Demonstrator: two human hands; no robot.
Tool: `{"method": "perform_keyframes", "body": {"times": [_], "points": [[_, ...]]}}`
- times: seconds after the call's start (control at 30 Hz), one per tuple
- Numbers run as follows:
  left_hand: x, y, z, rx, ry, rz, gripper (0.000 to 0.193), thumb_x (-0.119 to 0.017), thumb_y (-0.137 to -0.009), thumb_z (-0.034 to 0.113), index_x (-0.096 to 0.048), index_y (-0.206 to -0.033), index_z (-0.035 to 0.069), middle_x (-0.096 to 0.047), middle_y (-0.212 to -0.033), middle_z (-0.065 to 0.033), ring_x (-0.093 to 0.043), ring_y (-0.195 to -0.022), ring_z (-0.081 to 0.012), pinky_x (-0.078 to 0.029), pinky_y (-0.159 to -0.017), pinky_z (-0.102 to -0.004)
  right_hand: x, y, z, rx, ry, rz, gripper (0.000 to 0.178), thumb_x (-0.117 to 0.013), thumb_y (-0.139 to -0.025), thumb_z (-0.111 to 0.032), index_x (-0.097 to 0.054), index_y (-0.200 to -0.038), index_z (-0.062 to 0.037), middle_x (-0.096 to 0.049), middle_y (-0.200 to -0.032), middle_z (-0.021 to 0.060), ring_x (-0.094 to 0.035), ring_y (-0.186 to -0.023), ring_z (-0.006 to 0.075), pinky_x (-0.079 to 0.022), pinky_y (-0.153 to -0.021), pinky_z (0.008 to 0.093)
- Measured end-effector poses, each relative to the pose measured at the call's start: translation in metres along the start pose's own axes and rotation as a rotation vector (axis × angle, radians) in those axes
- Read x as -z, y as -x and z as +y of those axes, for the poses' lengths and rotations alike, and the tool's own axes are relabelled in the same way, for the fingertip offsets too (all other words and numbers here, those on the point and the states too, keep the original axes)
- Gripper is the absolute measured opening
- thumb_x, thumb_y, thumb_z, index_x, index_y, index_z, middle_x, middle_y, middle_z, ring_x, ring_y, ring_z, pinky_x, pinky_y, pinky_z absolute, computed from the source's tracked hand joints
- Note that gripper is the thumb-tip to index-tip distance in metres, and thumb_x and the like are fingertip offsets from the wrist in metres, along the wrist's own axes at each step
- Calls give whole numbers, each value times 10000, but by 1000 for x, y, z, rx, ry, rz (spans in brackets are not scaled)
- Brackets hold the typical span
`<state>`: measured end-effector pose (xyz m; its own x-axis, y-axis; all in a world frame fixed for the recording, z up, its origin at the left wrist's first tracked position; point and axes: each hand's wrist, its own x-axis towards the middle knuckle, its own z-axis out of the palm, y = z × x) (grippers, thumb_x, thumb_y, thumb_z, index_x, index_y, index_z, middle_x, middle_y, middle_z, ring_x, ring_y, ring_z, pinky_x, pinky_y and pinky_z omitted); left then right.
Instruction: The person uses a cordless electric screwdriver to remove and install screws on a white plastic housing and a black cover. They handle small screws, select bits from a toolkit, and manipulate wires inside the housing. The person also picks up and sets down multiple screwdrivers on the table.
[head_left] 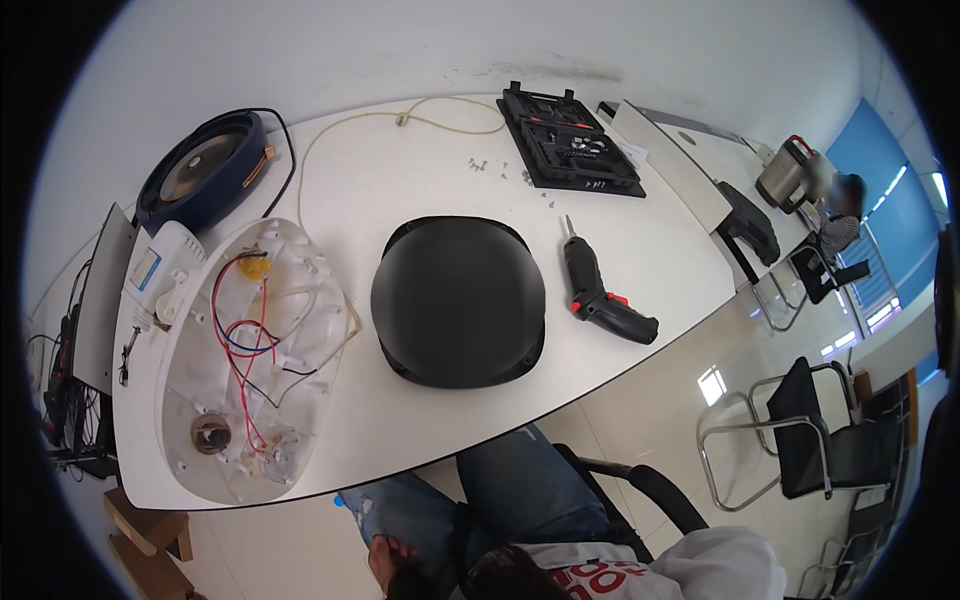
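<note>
My left hand (385,560) rests low by my left thigh, off the table. Its fingers look curled in, and what they hold, if anything, is hidden. No part of my right hand shows. In front of me on the white table lies a black rounded-square plate (458,300) with corner tabs. To its right a black cordless screwdriver (597,290) with red buttons lies on its side, bit toward the back. At left sits an open white plastic housing (190,380) with loose red, blue and black wires (240,345) inside. Neither hand touches these.
An opened black tool case (575,150) stands at the back, with small screws (480,165) scattered before it. At back left are a dark blue round part (205,165) and a white panel (160,270). A pale cord (400,117) crosses the rear. Chairs (800,430) and another person (840,220) are right.
</note>
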<state>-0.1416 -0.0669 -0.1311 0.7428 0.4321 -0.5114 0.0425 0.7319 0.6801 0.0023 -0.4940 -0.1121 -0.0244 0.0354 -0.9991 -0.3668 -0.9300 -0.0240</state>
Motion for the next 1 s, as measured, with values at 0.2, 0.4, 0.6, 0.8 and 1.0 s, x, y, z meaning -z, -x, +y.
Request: {"method": "perform_keyframes", "body": {"times": [0.2,0.4,0.6,0.8,1.0], "points": [[-7,6,20,33,-82,15,281,-546,-883,321,-447,-747,95,-459,-639,-16,-461,-539,-171,-434,-488,-352,4,1,-1,-4,16,4,423,-573,-840,-212,-485,-1223,-55,-555,-1134,140,-570,-905,235,-468,-794,340],[13,0,13,-33,-105,-174,278,-458,-941,328,-455,-813,81,-466,-699,-48,-469,-627,-175,-440,-574,-355,5,3,-1,-13,27,12,411,-566,-847,-213,-490,-1218,-54,-560,-1125,143,-575,-892,238,-470,-786,339],[10,1,10,-5,-26,-151,274,-472,-937,316,-457,-808,75,-461,-704,-46,-459,-630,-174,-441,-601,-365,6,3,-3,-8,32,16,399,-559,-853,-214,-495,-1213,-53,-565,-1116,146,-580,-879,240,-472,-778,337],[14,0,10,17,-47,-181,280,-468,-938,329,-451,-818,77,-465,-701,-52,-471,-647,-184,-445,-613,-362,7,3,-3,-15,33,19,388,-552,-860,-214,-499,-1207,-51,-570,-1107,149,-585,-866,242,-475,-769,336],[19,-1,6,36,-49,-159,289,-448,-945,335,-450,-815,78,-470,-701,-58,-483,-660,-195,-453,-635,-361,9,7,-6,-10,49,17,377,-546,-866,-215,-504,-1202,-50,-575,-1098,152,-591,-853,245,-477,-761,334]]}}
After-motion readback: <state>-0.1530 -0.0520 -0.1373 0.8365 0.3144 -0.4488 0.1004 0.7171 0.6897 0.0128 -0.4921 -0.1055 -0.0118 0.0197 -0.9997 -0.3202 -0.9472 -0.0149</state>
